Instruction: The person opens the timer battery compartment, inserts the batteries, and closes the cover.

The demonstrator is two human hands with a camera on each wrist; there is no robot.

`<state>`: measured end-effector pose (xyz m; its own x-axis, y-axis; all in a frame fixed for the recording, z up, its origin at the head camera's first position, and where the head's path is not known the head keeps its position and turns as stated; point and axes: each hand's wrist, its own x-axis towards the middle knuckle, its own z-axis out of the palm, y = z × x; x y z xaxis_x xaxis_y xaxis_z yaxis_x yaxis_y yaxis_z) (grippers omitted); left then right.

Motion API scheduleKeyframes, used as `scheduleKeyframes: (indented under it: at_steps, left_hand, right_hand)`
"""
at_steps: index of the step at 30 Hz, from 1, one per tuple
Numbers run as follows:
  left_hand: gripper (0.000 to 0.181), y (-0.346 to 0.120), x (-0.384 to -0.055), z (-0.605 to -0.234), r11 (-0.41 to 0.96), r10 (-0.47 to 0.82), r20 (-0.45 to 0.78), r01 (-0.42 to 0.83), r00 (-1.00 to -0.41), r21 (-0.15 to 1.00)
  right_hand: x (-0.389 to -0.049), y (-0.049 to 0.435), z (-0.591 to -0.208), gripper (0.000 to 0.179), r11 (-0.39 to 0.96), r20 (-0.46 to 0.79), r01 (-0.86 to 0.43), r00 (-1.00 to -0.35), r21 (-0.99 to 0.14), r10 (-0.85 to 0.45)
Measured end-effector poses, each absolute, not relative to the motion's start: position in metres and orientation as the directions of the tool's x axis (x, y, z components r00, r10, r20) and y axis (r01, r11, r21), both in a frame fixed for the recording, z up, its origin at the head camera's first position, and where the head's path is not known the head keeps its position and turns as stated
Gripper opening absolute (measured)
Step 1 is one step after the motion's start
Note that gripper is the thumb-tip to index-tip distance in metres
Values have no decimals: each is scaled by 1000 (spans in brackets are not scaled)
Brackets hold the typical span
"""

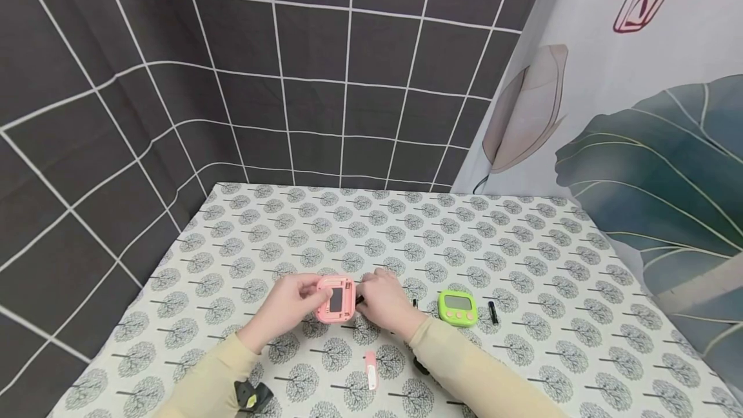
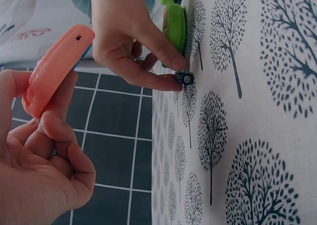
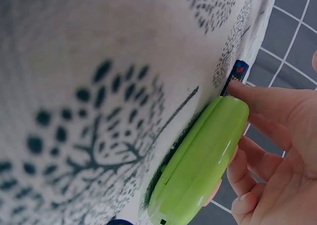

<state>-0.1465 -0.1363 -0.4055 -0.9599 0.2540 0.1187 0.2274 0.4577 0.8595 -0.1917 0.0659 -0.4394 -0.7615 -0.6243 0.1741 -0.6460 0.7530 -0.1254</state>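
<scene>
My left hand (image 1: 293, 305) holds a pink digital timer (image 1: 336, 318) by its left edge, its back facing up with the battery slot uncovered. In the left wrist view the pink timer (image 2: 58, 71) shows edge-on between thumb and fingers of the left hand (image 2: 44, 160). Just right of it, my right hand (image 1: 383, 302) pinches a small dark battery (image 1: 359, 300) between thumb and forefinger. The battery (image 2: 186, 79) shows its round end close over the cloth in the left wrist view. A pink battery cover (image 1: 371, 371) lies on the cloth nearer to me.
A green digital timer (image 1: 458, 308) lies face up right of my right hand. One battery (image 1: 493, 313) lies to its right, and another (image 1: 415, 303) to its left. The tree-print tablecloth (image 1: 371, 231) runs back to a dark grid curtain (image 1: 313, 44).
</scene>
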Motion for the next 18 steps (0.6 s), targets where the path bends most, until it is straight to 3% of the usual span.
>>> scheduleKeyframes:
  at_steps: [7,15,18]
  left_hand:
    - [16,-136,-146,-406,464,254,146,253,-956,849]
    - [16,-136,-145,-404,466,255,112,224,-960,856]
    - [18,-135,-144,-403,461,252,109,219,-961,860]
  right_hand:
    - [-193,65,-441,15,755,178,-648,-759,-107,-626]
    - [-187,71,-435,9,705,194,-604,-793,-371,-577]
    - [-184,74,-430,18,666,187,-574,-807,-476,-560]
